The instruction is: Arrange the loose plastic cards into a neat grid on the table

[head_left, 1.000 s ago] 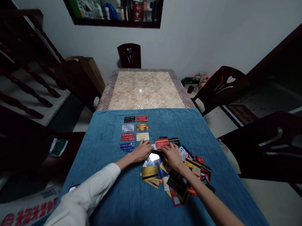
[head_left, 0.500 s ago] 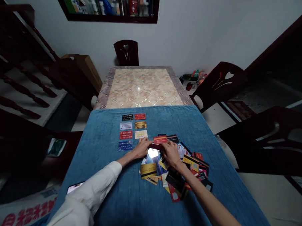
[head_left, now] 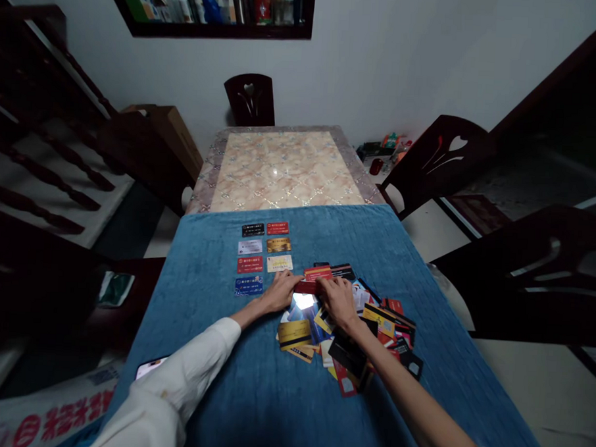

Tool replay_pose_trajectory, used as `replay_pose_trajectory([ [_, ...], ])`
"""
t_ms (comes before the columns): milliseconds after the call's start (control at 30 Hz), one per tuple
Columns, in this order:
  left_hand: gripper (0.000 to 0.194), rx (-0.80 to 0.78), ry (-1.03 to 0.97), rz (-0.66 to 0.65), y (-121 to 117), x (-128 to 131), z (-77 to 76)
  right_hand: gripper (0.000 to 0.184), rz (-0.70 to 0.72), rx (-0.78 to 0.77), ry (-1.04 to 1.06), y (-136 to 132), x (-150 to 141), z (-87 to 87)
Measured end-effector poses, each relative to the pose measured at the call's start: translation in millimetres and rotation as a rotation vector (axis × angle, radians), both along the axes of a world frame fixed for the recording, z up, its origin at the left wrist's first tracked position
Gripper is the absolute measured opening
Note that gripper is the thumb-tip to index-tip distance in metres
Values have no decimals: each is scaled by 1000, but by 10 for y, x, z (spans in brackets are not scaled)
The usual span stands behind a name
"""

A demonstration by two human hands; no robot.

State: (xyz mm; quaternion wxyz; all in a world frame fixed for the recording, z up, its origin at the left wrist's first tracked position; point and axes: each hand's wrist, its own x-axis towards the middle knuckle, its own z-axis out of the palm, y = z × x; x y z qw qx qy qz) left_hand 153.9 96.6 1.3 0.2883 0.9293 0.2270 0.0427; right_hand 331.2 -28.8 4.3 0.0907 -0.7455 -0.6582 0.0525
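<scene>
Head view: the left hand [head_left: 281,291] and right hand [head_left: 338,300] grip a dark red card [head_left: 306,287] between them, above the loose card pile [head_left: 347,355]

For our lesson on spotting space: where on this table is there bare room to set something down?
Bare: the patterned tabletop beyond the blue cloth; the cloth between the forearms, nearer than the card pile. Crowded: that pile, by the right hand.

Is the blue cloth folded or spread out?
Spread out: the blue cloth covers the near part of the table, cards on top.
</scene>
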Motion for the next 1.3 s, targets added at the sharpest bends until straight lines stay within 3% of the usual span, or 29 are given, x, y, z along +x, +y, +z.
replay_pose_trajectory([
  [133,53,50,4,-22,-35,-7,55,42,8,6,-10,-1,-1,-13],
  [300,34,83,-16,-7,-73,18,91,41,26,28,-29,-1,10,-44],
  [533,24,57,-43,34,-41,47,52,41,72,89,-101,7,24,-87],
  [833,24,61,-14,71,35,44,66,40,115,233,-131,17,32,-137],
  [1300,29,70,-42,57,103,-7,118,41,149,261,-156,113,60,-118],
])
